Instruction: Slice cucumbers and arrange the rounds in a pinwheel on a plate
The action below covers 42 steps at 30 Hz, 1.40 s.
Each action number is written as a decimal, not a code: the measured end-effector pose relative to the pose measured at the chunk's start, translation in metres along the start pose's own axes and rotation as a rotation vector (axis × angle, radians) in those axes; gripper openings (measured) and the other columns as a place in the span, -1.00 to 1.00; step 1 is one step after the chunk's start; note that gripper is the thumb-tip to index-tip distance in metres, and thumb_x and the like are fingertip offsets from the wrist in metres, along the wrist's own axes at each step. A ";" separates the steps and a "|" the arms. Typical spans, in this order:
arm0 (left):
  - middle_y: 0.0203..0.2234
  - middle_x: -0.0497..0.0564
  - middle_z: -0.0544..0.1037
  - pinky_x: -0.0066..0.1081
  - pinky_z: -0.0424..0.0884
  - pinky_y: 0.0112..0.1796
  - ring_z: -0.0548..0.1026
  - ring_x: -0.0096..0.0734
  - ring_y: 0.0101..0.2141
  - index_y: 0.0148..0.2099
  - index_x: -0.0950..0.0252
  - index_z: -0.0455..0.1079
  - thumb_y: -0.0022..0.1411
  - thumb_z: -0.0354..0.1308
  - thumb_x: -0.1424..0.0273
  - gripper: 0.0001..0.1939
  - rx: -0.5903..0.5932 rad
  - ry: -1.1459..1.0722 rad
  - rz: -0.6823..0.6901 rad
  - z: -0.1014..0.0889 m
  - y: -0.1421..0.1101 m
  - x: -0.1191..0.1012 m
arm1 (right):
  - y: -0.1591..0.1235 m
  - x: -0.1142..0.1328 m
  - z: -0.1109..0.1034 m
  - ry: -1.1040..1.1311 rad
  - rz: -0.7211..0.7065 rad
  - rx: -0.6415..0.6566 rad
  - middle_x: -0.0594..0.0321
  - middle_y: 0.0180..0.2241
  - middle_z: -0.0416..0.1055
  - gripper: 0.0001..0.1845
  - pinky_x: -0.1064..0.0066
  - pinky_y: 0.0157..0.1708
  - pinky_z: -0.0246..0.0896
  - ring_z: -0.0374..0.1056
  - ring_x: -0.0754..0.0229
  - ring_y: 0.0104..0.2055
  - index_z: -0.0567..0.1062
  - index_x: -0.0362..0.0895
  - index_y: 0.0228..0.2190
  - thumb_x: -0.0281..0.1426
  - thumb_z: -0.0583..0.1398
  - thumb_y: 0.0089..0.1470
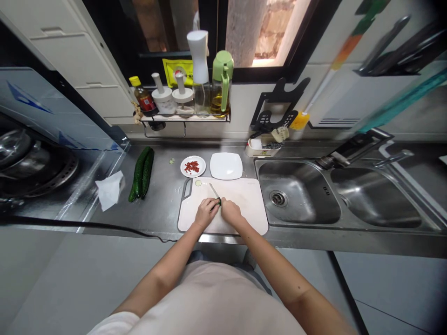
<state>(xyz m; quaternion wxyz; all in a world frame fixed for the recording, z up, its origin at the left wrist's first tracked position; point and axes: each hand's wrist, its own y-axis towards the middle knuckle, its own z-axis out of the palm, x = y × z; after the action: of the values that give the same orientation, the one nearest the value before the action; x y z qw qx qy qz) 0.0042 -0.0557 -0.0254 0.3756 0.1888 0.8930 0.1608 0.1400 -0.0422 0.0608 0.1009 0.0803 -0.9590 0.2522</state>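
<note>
Over a white cutting board [253, 204], my right hand [231, 212] is closed round a knife [213, 190], whose blade points away and to the left. My left hand [206, 212] presses its fingers on a small dark green piece of cucumber [220, 202] close beside the blade; most of that piece is hidden by the fingers. A pale round cucumber slice [198, 183] lies near the board's top left. Behind the board are a small white plate [183, 167] with chopped red bits [192, 166] and a white square plate [226, 166].
Two whole cucumbers [141, 173] and a crumpled white paper [110, 190] lie on the left of the steel counter. A double sink [296, 190] with a faucet [356, 148] is at the right. Seasoning jars and an oil bottle [220, 88] stand on a wall rack [181, 119].
</note>
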 end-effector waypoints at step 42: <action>-0.21 0.06 0.48 -0.26 0.40 -0.10 0.43 -0.33 -0.15 -0.04 0.23 0.38 0.29 0.01 0.40 -0.78 0.052 0.009 -0.019 -0.002 0.000 -0.004 | -0.027 -0.012 0.018 -0.050 0.029 0.008 -0.03 -0.24 0.47 -0.66 0.38 -0.29 0.21 0.44 0.10 -0.16 0.27 -0.22 -0.09 -0.64 -0.08 0.11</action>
<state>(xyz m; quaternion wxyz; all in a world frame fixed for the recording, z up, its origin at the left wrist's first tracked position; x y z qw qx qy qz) 0.0052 -0.0578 -0.0213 0.3678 0.1894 0.9003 0.1349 0.1547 -0.0729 0.0555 0.0730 0.0729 -0.9614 0.2552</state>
